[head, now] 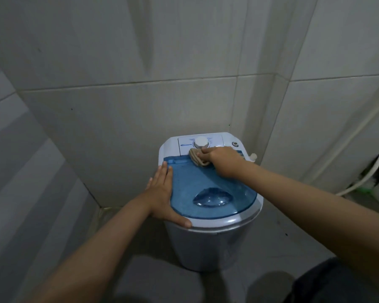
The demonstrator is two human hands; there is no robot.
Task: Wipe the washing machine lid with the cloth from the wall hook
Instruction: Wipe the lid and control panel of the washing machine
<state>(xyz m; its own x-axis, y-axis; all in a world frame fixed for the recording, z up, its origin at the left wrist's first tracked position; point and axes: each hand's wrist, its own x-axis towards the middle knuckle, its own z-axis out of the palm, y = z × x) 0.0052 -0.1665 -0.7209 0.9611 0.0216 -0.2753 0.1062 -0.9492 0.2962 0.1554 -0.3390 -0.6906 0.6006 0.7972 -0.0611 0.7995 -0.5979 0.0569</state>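
While your right hand (222,159) clenches the cloth (196,159) at the blue lid's (206,184) far edge and left hand (162,193) lies flat, unclenched, steadying the rim, you risk bumping the dial (201,142).

We record 2 bare forearms, no sleeves, no rings or wristbands on the left hand (161,194) or right hand (222,159); below the right arm, dark clothing (337,283).
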